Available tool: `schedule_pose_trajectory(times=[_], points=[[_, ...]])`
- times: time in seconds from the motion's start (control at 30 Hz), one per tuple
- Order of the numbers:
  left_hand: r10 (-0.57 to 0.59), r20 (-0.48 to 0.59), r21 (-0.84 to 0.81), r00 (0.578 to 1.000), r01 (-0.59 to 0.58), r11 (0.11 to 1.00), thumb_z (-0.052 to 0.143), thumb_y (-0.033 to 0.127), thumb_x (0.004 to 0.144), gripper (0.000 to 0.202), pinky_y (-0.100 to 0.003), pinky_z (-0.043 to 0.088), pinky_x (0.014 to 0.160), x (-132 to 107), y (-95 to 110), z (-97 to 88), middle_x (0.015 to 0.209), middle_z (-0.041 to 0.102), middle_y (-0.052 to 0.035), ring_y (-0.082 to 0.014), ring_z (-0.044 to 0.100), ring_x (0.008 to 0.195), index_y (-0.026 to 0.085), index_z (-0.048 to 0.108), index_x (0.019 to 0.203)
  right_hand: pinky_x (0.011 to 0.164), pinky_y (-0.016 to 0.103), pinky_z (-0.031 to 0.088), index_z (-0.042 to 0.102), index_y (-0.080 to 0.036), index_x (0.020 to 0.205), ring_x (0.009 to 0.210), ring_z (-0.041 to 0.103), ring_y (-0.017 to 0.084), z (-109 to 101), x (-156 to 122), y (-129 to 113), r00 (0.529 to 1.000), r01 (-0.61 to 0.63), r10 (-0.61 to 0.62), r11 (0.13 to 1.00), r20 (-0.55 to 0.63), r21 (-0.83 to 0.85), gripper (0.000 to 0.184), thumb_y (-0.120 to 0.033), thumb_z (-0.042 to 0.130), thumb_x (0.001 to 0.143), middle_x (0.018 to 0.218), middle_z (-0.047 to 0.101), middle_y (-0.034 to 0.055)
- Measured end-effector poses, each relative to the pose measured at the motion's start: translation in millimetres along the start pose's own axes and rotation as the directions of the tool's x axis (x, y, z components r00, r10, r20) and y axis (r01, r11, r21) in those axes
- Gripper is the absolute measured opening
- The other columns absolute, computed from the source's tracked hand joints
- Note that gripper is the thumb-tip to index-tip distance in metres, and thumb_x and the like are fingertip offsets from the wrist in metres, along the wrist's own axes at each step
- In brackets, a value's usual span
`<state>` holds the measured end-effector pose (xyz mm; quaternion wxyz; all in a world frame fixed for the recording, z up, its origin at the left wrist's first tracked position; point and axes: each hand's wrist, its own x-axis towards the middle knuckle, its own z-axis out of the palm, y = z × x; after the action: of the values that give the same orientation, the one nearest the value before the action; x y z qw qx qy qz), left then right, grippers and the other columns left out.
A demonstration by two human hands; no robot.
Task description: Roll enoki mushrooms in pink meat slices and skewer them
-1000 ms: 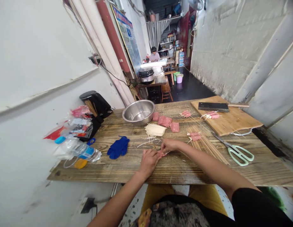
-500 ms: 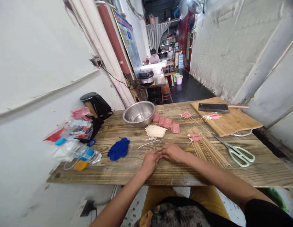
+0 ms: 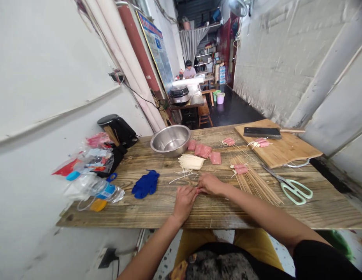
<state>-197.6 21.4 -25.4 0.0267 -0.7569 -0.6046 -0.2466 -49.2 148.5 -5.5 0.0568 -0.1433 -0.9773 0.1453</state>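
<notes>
My left hand (image 3: 185,200) and my right hand (image 3: 209,184) meet fingertip to fingertip over the near middle of the table. Both are closed on a small pink meat slice, mostly hidden under the fingers. Just beyond them lie a bunch of enoki mushrooms (image 3: 191,161) and some loose enoki strands (image 3: 182,176). Flat pink meat slices (image 3: 202,150) are spread beside the bunch. Right of my right hand, meat rolls with enoki ends (image 3: 240,169) rest on a fan of bamboo skewers (image 3: 261,186). Another group of rolls (image 3: 228,142) sits farther back.
A steel bowl (image 3: 171,140) stands at the back. On the right are green-handled scissors (image 3: 296,190) and a cutting board (image 3: 278,149) bearing a cleaver (image 3: 262,133) and more rolls. Leftward lie a blue glove (image 3: 146,184) and a water bottle (image 3: 106,191). A person (image 3: 189,70) sits far behind.
The view has shifted slightly. My hands stay together in almost the same place, with the left fingers a little more drawn over the meat.
</notes>
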Motion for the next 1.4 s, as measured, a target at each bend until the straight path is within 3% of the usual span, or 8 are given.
schedule_pose_trajectory(times=[0.2,0.43,0.6,0.9,1.1,1.2,1.27,1.4], points=[[-0.064,0.099,-0.004,0.993,0.064,0.998,0.043,0.036,0.096,0.032,-0.034,0.036,0.077,12.9,-2.9,-2.4,0.084,0.071,-0.0058,-0.0192,0.056,0.081,0.022,0.072,0.092,0.072,0.028,0.037,0.075,-0.021,0.093,0.080,0.056,0.019,-10.7,6.2,1.2,0.995,-0.057,0.055,0.998,0.089,0.028,0.018,-0.031,0.064,0.084,0.082,0.070,0.0064],[-0.096,0.257,-0.006,0.962,0.101,0.995,0.051,0.029,0.091,0.029,-0.034,0.035,0.075,30.2,-11.1,-5.7,0.074,0.069,-0.0054,-0.0201,0.057,0.077,0.020,0.073,0.074,0.079,0.033,0.035,0.071,-0.018,0.089,0.087,0.051,0.020,4.5,-9.1,-9.6,0.987,0.035,-0.059,0.987,-0.147,-0.159,0.026,-0.033,0.050,0.093,0.084,0.065,0.0079],[-0.087,0.299,-0.033,0.950,0.101,0.994,0.054,0.025,0.089,0.026,-0.032,0.038,0.073,34.3,-12.1,-6.4,0.072,0.068,-0.0061,-0.0200,0.058,0.075,0.018,0.071,0.071,0.080,0.033,0.033,0.070,-0.018,0.085,0.085,0.049,0.019,10.5,-8.3,-7.0,0.987,0.067,-0.092,0.981,-0.134,-0.180,0.031,-0.032,0.044,0.096,0.083,0.065,0.0077],[0.007,-0.031,0.037,0.999,-0.006,0.999,0.050,0.026,0.093,0.023,-0.037,0.043,0.083,4.8,-7.3,12.2,0.100,0.070,-0.0098,-0.0224,0.061,0.092,0.018,0.068,0.105,0.080,0.032,0.034,0.074,-0.018,0.084,0.089,0.053,0.021,-15.1,12.2,-1.6,0.996,0.041,-0.031,0.991,0.083,-0.124,0.020,-0.032,0.059,0.087,0.085,0.069,0.0077],[0.042,-0.065,-0.104,0.997,-0.048,0.993,0.049,0.027,0.094,0.023,-0.034,0.045,0.079,10.1,-17.7,17.3,0.095,0.073,-0.0053,-0.0182,0.064,0.084,0.022,0.070,0.101,0.085,0.033,0.036,0.071,-0.018,0.095,0.093,0.055,0.021,-12.4,-7.2,-8.2,0.994,-0.091,0.087,0.994,-0.063,-0.065,0.025,-0.035,0.054,0.091,0.091,0.068,0.0080],[0.046,-0.064,-0.164,0.997,-0.056,0.985,0.047,0.026,0.096,0.026,-0.031,0.045,0.079,12.2,-13.8,12.5,0.101,0.072,-0.0029,-0.0162,0.064,0.088,0.027,0.067,0.112,0.085,0.030,0.038,0.068,-0.019,0.105,0.095,0.056,0.020,-18.5,-45.4,-2.9,0.920,-0.333,0.316,0.942,-0.233,-0.036,0.026,-0.034,0.051,0.092,0.100,0.067,0.0077],[0.043,-0.073,-0.186,0.996,-0.056,0.981,0.045,0.025,0.096,0.027,-0.030,0.045,0.081,11.9,-11.1,10.5,0.103,0.072,-0.0018,-0.0152,0.064,0.089,0.029,0.065,0.115,0.085,0.029,0.039,0.069,-0.018,0.099,0.094,0.057,0.020,-25.3,-77.4,6.6,0.760,-0.609,0.567,0.792,-0.317,-0.044,0.026,-0.030,0.047,0.093,0.097,0.067,0.0093],[0.046,-0.113,-0.203,0.993,-0.068,0.977,0.046,0.024,0.096,0.027,-0.030,0.045,0.082,10.7,-10.2,11.1,0.102,0.072,-0.0016,-0.0151,0.064,0.089,0.029,0.066,0.114,0.079,0.035,0.042,0.069,-0.007,0.091,0.090,0.060,0.027,-32.0,-129.4,30.3,0.544,-0.831,0.773,0.551,-0.327,-0.080,0.029,-0.024,0.045,0.091,0.091,0.066,0.0197]])
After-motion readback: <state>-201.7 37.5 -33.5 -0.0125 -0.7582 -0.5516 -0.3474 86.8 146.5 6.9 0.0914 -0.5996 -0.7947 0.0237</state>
